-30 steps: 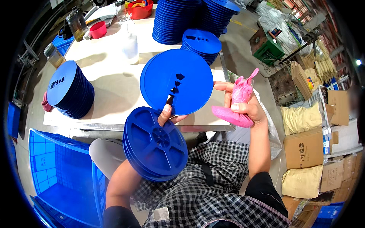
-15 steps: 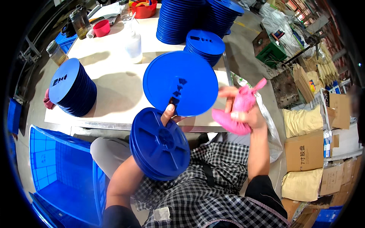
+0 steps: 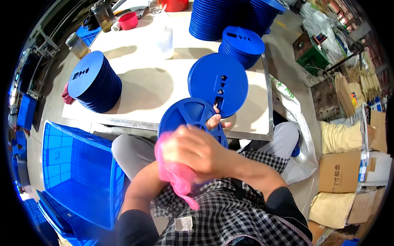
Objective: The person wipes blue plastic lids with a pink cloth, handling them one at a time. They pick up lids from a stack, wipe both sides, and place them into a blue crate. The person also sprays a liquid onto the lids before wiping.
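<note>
My left hand (image 3: pixel 214 121) is closed on blue plastic discs in front of the table edge, mostly hidden behind them. One smooth disc (image 3: pixel 205 84) with a row of cut-outs tilts up over the tabletop. Below it a spoked disc (image 3: pixel 180 115) faces me. My right hand (image 3: pixel 201 149) is closed round a bunched pink cloth (image 3: pixel 177 176) and crosses in front of the spoked disc. Whether the cloth touches it cannot be made out.
On the table (image 3: pixel 150 104) stand a disc stack (image 3: pixel 88 74) at left, a shorter stack (image 3: pixel 244 39) at right and taller stacks (image 3: pixel 207 20) behind. A whitish bottle (image 3: pixel 165 43) stands mid-table. A blue crate (image 3: pixel 78 176) sits at lower left, cardboard boxes (image 3: pixel 338 172) at right.
My right hand has swung left with the pink cloth, from beside the discs to in front of the spoked one. The smooth disc has shifted right and turned. The whole view has shifted too.
</note>
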The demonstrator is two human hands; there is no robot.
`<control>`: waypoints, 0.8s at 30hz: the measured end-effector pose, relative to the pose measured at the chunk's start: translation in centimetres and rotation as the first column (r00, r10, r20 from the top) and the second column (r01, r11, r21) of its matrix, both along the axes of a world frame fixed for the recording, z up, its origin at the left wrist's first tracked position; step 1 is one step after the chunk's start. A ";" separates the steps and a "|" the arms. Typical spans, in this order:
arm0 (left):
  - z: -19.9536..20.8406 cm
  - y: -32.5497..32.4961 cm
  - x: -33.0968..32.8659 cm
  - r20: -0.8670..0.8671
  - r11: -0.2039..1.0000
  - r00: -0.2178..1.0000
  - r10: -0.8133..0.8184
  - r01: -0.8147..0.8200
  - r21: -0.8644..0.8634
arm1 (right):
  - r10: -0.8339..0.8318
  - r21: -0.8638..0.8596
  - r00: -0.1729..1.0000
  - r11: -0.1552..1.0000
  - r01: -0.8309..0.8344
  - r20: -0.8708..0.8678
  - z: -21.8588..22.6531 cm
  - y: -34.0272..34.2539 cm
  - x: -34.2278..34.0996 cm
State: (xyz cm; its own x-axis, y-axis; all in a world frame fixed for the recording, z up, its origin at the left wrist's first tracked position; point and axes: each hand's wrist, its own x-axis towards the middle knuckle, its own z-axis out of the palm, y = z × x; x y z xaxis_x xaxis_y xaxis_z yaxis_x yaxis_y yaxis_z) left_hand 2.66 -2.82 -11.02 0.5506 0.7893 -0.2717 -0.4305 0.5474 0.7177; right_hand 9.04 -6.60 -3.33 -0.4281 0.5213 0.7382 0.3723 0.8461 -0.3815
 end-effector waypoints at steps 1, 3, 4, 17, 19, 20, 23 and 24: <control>-1.2 0.0 -0.7 0.140 0.999 0.989 -0.052 0.054 -0.007 | -0.067 0.030 0.997 0.997 0.069 -0.046 0.3 2.0 -0.4; -4.1 0.0 -2.1 0.407 0.983 0.899 -0.161 0.184 -0.019 | -0.236 -0.023 0.968 0.972 0.234 -0.082 0.5 7.1 1.4; -4.6 0.2 -2.3 0.338 0.992 0.932 -0.128 0.121 0.040 | -0.367 -0.149 0.921 0.926 0.348 -0.129 -1.1 8.2 3.0; 1.0 0.1 -2.6 0.310 0.993 0.948 -0.077 0.044 0.114 | -0.357 0.172 0.929 0.914 0.368 -0.093 -1.8 7.4 6.0; 1.7 0.7 -2.8 0.326 0.989 0.940 -0.102 0.060 0.135 | -0.455 0.131 0.884 0.875 0.466 -0.109 -2.4 3.8 6.7; 1.7 0.8 -2.5 0.335 0.988 0.935 -0.116 0.074 0.137 | -0.420 0.080 0.901 0.899 0.430 -0.111 -3.1 2.1 6.8; 2.0 1.0 -2.3 0.344 0.984 0.927 -0.147 0.102 0.148 | -0.351 0.130 0.936 0.927 0.351 -0.025 -2.2 2.1 7.3; 2.2 0.8 -2.6 0.347 0.985 0.926 -0.148 0.104 0.141 | -0.321 0.144 0.947 0.937 0.318 -0.001 -1.2 3.1 7.6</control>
State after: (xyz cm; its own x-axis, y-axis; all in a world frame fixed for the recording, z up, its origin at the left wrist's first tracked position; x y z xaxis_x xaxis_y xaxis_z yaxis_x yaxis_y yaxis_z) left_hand 0.11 -2.06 -8.80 0.6907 0.7214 0.0504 -0.6018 0.5348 0.5931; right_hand 16.66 -3.55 -4.55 -0.2730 0.5247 0.8064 0.6386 0.7257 -0.2560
